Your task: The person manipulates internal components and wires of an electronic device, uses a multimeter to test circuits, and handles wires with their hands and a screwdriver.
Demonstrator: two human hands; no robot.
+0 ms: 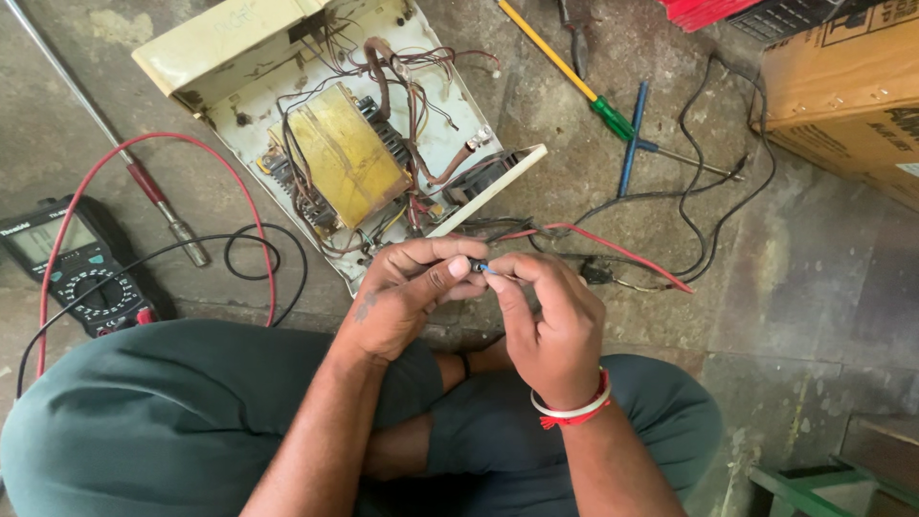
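**Inspector:** Blue-tipped thin wire end (481, 269) sits between both hands, above the person's crossed legs. Left hand (407, 292): thumb and forefinger pressed together, pinching the wire end. Right hand (546, 321): fingertips closed on the same wire just beside the left thumb. The two grips touch.

**Clerk:** And around them?

**Inspector:** Red insulated wire (613, 246) and a bundle of black cables (713, 206) run from the hands out to the right across the grey concrete floor (823, 287). Just beyond the hands lies an opened cream metal casing (230, 38) holding a yellow-wrapped transformer block (345, 153) amid brown wiring. To the left, a black digital multimeter (72, 263) with red and black leads. Further off, a yellow-and-green screwdriver (574, 81) and a blue T-handle tool (632, 134). A brown cardboard box (847, 86) stands far right.
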